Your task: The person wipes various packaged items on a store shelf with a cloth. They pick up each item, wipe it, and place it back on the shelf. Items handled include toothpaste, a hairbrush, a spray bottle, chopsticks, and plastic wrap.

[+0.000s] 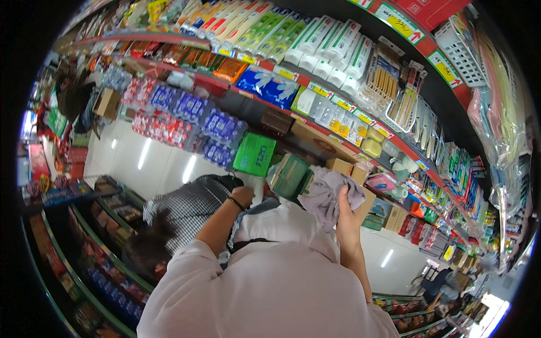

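A crumpled grey-purple cloth [323, 196] is gripped in my right hand [347, 211], with the thumb pressed on its near side. The cloth is held up in front of the lower shelf goods, beside a green carton pack [289, 175]. My left hand [243, 197] is curled into a fist, with a black band [236, 203] around the wrist. Nothing shows in that fist, though its palm side is hidden. It is close to a bent-over person in a checked top [190, 207]. A bright green pack [254, 154] stands on the floor beyond it.
Shelves with price tags [325, 91] curve along the aisle, holding white packs [334, 40], knives [422, 126] and a blue glove box [268, 86]. Purple-wrapped bottle packs [222, 126] are stacked on the floor. Another shelf unit [88, 236] stands at left. A person [441, 285] crouches at far right.
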### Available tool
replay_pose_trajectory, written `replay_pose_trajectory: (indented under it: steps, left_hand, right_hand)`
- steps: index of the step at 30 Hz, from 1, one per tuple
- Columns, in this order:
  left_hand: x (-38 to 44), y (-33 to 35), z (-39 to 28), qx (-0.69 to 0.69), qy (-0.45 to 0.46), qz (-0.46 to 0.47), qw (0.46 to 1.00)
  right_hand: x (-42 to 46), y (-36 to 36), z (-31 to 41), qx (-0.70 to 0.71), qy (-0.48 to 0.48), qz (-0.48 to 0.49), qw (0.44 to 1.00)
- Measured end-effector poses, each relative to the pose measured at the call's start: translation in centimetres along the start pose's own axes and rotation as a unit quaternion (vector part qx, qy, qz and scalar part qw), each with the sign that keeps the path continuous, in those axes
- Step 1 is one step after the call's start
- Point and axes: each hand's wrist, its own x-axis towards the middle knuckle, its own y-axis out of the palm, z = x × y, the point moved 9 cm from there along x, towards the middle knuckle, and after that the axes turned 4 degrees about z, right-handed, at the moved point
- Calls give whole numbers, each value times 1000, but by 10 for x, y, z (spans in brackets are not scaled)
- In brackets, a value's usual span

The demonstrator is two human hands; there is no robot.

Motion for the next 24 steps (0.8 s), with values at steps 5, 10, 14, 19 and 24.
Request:
replay_pose_trajectory:
  steps: [5, 10, 14, 19, 24]
  left_hand:
    - [-4, 24, 10, -49, -45, -65, 996]
    - [-14, 74, -12, -131, -97, -57, 985]
    - [11, 175, -7, -5, -4, -30, 1000]
    - [-40, 132, -31, -76, -106, -43, 991]
    - [-81, 104, -54, -116, -194, -42, 973]
  right_hand:
    - [-5, -14, -23, 169, 73, 11, 983]
    - [-10, -49, -46, 230, 122, 29, 965]
    - [-14, -84, -72, 251, 116, 43, 960]
    - [-19, -93, -69, 384, 122, 129, 906]
    - [7, -97, -75, 479, 83, 256, 835]
